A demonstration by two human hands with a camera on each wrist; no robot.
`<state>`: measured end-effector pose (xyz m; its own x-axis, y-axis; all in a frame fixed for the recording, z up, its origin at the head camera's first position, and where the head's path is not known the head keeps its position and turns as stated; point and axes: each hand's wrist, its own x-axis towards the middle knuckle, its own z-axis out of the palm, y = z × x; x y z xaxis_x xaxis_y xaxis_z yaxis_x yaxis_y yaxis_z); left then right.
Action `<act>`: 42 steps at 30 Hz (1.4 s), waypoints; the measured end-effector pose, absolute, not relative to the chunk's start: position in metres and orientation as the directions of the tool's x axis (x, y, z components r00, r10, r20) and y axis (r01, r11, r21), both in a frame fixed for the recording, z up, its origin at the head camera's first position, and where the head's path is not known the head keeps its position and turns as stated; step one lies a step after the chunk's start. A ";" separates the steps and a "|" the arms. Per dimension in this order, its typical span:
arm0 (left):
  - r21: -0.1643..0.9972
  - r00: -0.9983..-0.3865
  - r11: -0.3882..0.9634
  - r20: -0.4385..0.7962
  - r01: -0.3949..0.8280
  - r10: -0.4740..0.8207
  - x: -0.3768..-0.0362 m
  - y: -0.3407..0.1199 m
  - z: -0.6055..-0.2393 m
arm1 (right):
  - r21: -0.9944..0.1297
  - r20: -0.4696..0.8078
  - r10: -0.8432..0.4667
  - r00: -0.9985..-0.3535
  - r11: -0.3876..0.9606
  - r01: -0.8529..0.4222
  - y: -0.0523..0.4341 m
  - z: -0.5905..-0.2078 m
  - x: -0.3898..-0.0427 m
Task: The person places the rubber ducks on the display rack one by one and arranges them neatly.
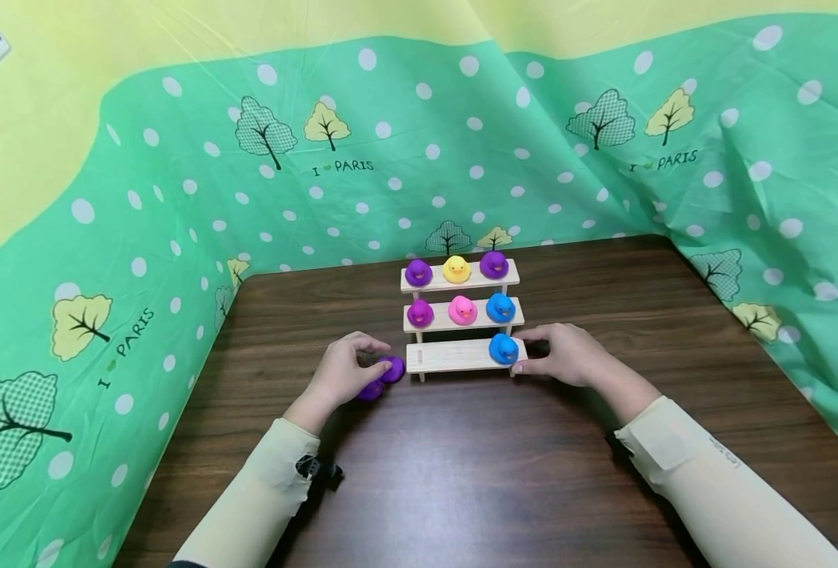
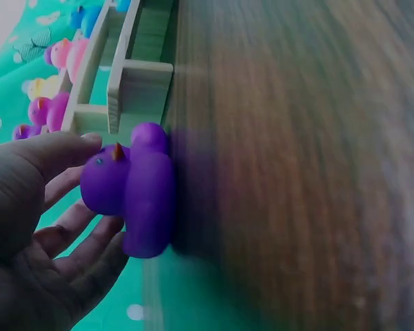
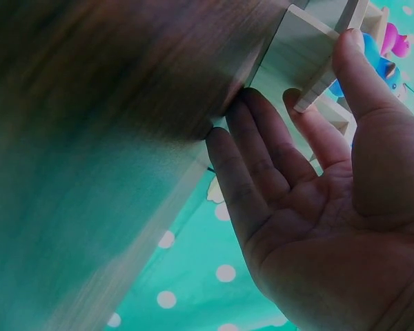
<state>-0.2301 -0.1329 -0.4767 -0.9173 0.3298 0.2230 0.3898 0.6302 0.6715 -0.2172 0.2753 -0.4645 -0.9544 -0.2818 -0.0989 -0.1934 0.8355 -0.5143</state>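
Here my left hand (image 1: 348,372) curls over a purple rubber duck (image 2: 129,189) that stands on the bench (image 1: 462,473) just beside the left end of the bottom step of the three-step wooden rack (image 1: 454,356); thumb and fingers close round it, though I cannot tell whether it has left the wood. The duck is glossy and plump, with a small orange beak and a dark eye. My right hand (image 1: 568,355) lies with fingers nearly straight against the right end of the same step, thumb over its top, steadying the rack and gripping nothing. Judging progress, seven places look filled: purple, yellow, purple on the top step (image 1: 459,278), purple, pink, blue in the middle (image 1: 462,313), and one blue duck (image 1: 503,348) at the right of the bottom step. Two bottom spots remain bare. A green dotted cloth (image 1: 177,197) rings the bench.
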 end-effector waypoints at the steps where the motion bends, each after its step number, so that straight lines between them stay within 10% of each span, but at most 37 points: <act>1: 0.671 -0.919 0.635 0.209 0.383 0.334 -0.231 -0.134 -0.478 | -0.515 -0.102 -0.281 -0.954 0.836 -0.191 0.275 -0.465 -0.217; 42: 0.651 -0.951 0.697 0.151 0.301 0.270 -0.224 -0.130 -0.479 | -0.516 -0.127 -0.259 -0.958 0.841 -0.159 0.274 -0.464 -0.217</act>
